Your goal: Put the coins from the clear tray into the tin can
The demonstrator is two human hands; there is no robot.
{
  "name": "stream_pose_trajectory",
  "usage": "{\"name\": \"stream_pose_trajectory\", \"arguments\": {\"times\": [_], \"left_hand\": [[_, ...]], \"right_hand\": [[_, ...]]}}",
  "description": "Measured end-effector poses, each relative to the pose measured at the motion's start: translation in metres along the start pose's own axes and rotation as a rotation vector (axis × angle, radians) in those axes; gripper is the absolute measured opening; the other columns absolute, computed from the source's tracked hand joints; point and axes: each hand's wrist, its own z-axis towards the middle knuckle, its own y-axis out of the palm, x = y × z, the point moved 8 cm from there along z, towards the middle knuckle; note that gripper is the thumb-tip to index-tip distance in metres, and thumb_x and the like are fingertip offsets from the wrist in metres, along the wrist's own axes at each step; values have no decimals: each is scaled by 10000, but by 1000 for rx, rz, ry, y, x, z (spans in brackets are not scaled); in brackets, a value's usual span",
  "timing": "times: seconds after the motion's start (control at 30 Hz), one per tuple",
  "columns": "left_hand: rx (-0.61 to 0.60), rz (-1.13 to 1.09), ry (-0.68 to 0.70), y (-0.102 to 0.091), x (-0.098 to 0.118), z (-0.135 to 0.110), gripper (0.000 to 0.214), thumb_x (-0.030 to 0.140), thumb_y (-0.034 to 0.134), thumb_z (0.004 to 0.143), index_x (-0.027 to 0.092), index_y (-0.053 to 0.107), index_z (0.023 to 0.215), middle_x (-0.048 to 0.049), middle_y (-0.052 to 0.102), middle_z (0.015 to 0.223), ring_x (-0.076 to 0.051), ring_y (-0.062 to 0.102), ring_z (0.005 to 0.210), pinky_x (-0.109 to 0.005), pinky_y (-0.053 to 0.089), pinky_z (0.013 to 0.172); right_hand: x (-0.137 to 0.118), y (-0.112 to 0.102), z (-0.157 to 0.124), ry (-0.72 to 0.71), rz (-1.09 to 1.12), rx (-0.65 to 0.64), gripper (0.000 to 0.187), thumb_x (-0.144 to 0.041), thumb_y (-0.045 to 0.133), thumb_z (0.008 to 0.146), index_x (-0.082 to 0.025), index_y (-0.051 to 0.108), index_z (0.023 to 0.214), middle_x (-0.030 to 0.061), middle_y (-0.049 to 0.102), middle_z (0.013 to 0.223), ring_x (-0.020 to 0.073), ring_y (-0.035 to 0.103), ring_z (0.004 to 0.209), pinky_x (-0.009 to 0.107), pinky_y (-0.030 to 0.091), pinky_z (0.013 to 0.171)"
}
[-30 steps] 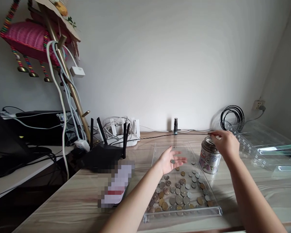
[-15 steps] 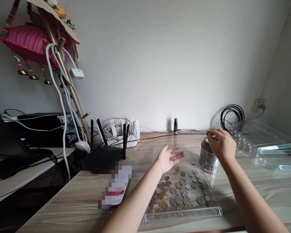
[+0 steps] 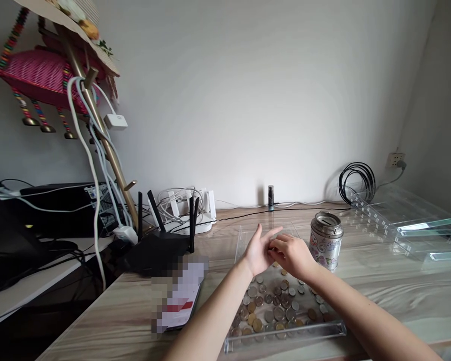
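Above a clear plastic tray [image 3: 285, 332], my left hand [image 3: 256, 251] is held palm up with its fingers stretched out. My right hand [image 3: 293, 254] reaches across to it, fingers drawn together against the left palm. Those fingertips hide that part of the palm, so any coin there is out of sight. Silver, brassy and coppery coins [image 3: 279, 314] lie scattered in the tray below both hands. Just right of the right hand stands a round floral tin [image 3: 326, 245], upright, with a slot in its metal lid [image 3: 327, 218].
A phone [image 3: 182, 296], partly blurred out, lies left of the tray. Behind it are a black router [image 3: 156, 250] and a white router [image 3: 199, 223] with cables. A small dark bottle [image 3: 271, 197] stands by the wall. More clear plastic trays [image 3: 409, 225] sit at right.
My right hand has left the tin's lid and moved left and down to my left palm. The coin visible in that palm before is now hidden. The view has shifted slightly.
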Motion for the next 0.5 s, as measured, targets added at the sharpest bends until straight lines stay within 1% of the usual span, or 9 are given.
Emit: {"name": "stream_pose_trajectory", "arguments": {"times": [0.1,0.2,0.27,0.3,0.33,0.4,0.43,0.47,0.5], "left_hand": [[-119,-16,14,10,0,-2,662,598,241,767,166,367,1252,-96,569,950,-169,529,726,-269,374,638],[-186,-34,36,15,0,-4,651,590,242,772,178,339,1267,-97,559,973,-180,522,781,-292,366,696],[-220,-37,31,18,-2,-4,643,595,248,768,188,350,1255,-97,557,967,-188,521,803,-317,365,723],[-226,-27,21,18,-4,-3,636,599,252,765,191,370,1238,-97,558,954,-193,523,808,-330,369,724],[-218,-9,15,17,-6,-1,626,604,255,761,195,394,1214,-97,560,942,-199,525,814,-342,376,719],[-148,50,45,10,-6,3,601,609,262,755,197,438,1157,-99,560,946,-211,527,843,-353,395,703],[-77,87,81,3,-3,6,591,608,262,755,192,456,1127,-102,558,955,-214,527,860,-349,405,693],[13,128,117,-6,1,8,584,607,259,756,185,470,1100,-107,558,962,-214,528,867,-340,414,679],[110,166,143,-15,4,9,581,603,249,759,174,481,1076,-112,559,964,-211,531,862,-328,422,662]], "right_hand": [[-2,-1,-1,-18,-13,-47,123,-251,467,759,-192,574,743,15,580,773,117,514,710,210,342,583],[-6,1,-2,-49,-28,-88,151,-221,438,779,-192,584,753,16,586,768,106,519,706,202,334,590],[-3,-2,0,-44,-70,-75,200,-220,404,799,-187,586,722,23,590,734,108,516,683,207,327,578],[2,-9,1,-23,-93,-40,219,-224,393,805,-187,591,719,28,594,726,110,514,673,210,325,572],[11,-19,1,18,-114,20,229,-231,387,807,-191,598,730,33,599,732,112,514,672,212,325,571],[43,-49,-2,170,-149,185,228,-248,391,799,-208,615,787,36,613,783,120,520,699,215,334,583],[64,-66,-6,277,-168,271,229,-258,397,791,-221,622,812,34,618,810,128,525,722,218,340,593],[86,-80,-11,381,-188,318,220,-275,415,774,-235,625,823,25,623,822,136,529,726,224,345,591],[108,-90,-16,474,-209,314,205,-293,442,746,-248,633,807,15,629,797,144,533,704,230,346,572]]}}
